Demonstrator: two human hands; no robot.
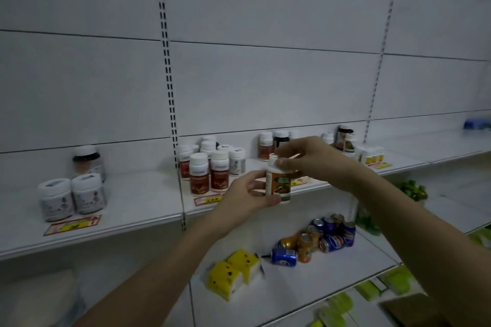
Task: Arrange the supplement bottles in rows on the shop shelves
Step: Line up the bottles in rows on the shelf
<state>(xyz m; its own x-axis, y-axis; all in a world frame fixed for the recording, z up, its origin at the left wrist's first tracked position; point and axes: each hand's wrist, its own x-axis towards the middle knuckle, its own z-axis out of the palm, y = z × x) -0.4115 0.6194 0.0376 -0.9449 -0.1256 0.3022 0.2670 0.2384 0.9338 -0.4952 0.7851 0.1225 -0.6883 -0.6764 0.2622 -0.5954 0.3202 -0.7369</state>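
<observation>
I hold a white-capped supplement bottle with an orange and green label (279,185) upright in front of the white shelf (138,194). My left hand (252,194) grips its body from the left and below. My right hand (308,159) pinches its cap from above. Behind it on the shelf stands a group of red-labelled white-capped bottles (210,167). Two squat white jars (71,195) sit at the left with a dark-capped jar (87,160) behind. More bottles (276,141) stand further right, partly hidden by my right hand.
The lower shelf holds several drink cans (321,236), some lying on their sides, and yellow packs (233,271). Green packs (372,292) lie on the bottom right shelf. Price tags (71,225) stick to the shelf edge. Slotted uprights (170,87) divide the back wall.
</observation>
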